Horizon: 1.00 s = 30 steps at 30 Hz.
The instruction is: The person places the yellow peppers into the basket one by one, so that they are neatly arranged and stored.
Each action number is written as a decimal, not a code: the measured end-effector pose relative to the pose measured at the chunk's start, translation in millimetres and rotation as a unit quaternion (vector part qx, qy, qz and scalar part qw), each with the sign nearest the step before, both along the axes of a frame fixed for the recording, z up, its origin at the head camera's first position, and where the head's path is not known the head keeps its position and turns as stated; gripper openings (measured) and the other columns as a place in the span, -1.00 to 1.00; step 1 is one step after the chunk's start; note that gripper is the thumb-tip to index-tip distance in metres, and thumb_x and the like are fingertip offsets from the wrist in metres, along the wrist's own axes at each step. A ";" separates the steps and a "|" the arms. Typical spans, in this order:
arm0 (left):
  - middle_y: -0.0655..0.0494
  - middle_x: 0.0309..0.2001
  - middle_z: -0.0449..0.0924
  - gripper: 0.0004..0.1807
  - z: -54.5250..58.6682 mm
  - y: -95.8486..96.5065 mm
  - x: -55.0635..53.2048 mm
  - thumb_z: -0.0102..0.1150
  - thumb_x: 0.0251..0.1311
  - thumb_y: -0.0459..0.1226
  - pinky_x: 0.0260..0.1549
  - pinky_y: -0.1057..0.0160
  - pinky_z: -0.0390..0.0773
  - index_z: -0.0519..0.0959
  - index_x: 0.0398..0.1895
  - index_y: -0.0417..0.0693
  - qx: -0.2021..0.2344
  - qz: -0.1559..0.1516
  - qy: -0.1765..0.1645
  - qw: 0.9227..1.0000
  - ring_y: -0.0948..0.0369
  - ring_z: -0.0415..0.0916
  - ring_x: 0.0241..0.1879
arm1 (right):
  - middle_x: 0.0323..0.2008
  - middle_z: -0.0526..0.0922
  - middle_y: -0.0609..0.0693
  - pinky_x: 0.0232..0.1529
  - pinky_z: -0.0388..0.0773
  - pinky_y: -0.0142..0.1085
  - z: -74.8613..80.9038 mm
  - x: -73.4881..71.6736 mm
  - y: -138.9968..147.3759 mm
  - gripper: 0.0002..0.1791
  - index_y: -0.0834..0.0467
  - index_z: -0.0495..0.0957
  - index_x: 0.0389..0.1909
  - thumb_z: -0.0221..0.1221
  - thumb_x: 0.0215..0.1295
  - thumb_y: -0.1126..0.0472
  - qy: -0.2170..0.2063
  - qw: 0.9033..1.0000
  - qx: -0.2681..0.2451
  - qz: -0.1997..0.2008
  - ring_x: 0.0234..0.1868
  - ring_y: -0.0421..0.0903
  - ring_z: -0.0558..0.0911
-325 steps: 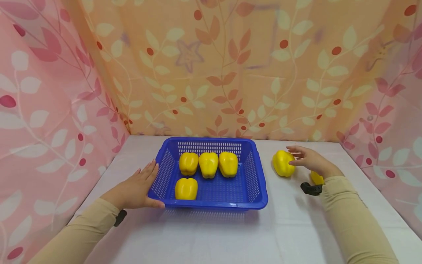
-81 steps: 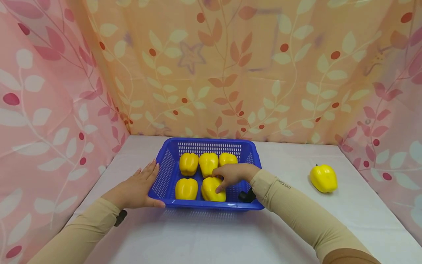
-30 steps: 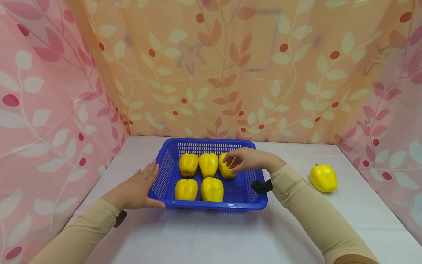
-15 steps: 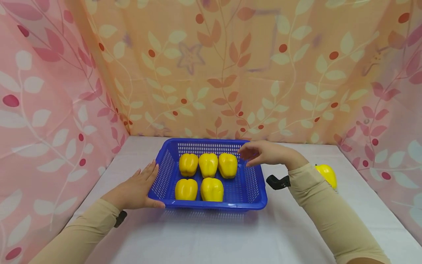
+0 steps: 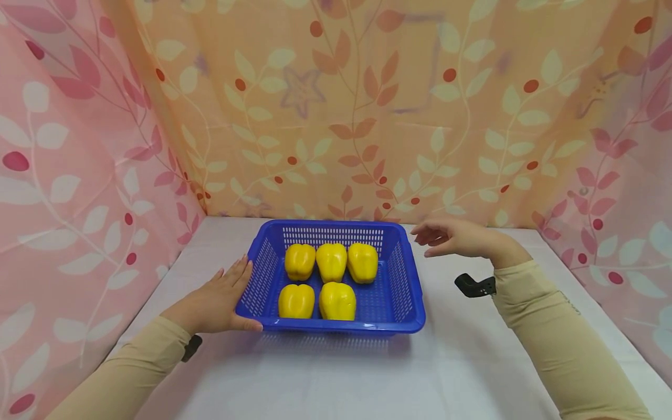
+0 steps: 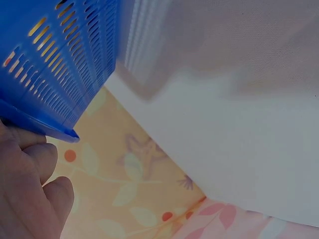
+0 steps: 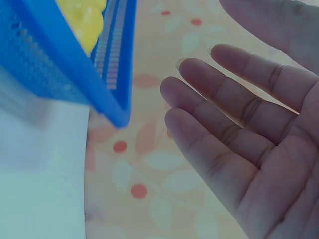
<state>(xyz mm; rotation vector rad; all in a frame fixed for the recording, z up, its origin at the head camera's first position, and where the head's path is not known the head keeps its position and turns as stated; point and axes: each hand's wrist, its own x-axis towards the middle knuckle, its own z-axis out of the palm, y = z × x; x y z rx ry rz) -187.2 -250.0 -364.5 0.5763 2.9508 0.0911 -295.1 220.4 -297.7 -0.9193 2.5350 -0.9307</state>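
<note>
A blue perforated plastic basket (image 5: 336, 326) stands on the table with several yellow bell peppers (image 5: 332, 263) inside, three along the back and two in front. My left hand (image 5: 217, 300) lies against the basket's left side, fingers extended along the rim and thumb at the front corner. Its knuckles (image 6: 30, 179) show beside the rim in the left wrist view. Just off the basket's right rim, my right hand (image 5: 455, 238) is in the air, palm bare and fingers loosely bent. The right wrist view shows those fingers (image 7: 219, 144) apart from the basket, holding nothing.
A white cloth (image 5: 336, 379) covers the table. Floral curtains enclose it at the back (image 5: 336, 116) and both sides. Black wrist straps or mounts (image 5: 474, 286) sit at the cuffs. The right forearm covers the place where another pepper lay earlier.
A pepper was put in the basket's front row and let go. My right hand has since lifted out and moved right, past the rim. The left hand stays on the basket.
</note>
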 end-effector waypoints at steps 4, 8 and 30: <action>-0.25 0.42 -0.29 0.38 0.7 0.2 0.0 0.04 -0.30 0.47 0.26 -0.20 -0.15 -0.16 0.39 -0.34 0.001 0.002 -0.003 1.000 -0.12 -0.28 0.39 | -0.04 0.54 0.09 0.00 0.51 -0.17 1.1 0.8 15.2 -0.48 0.19 0.41 0.11 0.27 0.11 0.15 0.003 1.000 0.004 -0.017 0.02 0.07 0.53; -0.24 0.42 -0.29 0.38 1.2 0.2 -0.3 0.04 -0.30 0.47 0.26 -0.20 -0.16 -0.17 0.39 -0.33 0.000 0.004 -0.006 1.000 -0.12 -0.28 0.39 | -0.04 0.55 0.10 -0.01 0.51 -0.17 0.1 2.0 32.5 -0.47 0.20 0.40 0.10 0.26 0.12 0.11 0.008 0.999 0.006 -0.036 0.02 0.07 0.53; -0.24 0.42 -0.29 0.38 -1.9 -0.5 -1.2 0.04 -0.30 0.47 0.26 -0.20 -0.16 -0.16 0.39 -0.34 0.002 0.001 0.002 1.000 -0.12 -0.29 0.39 | -0.06 0.54 0.13 -0.14 0.55 -0.41 -22.4 17.9 118.8 -0.48 0.22 0.38 0.10 0.21 0.17 0.08 0.003 0.990 0.023 -0.141 -0.08 -0.05 0.56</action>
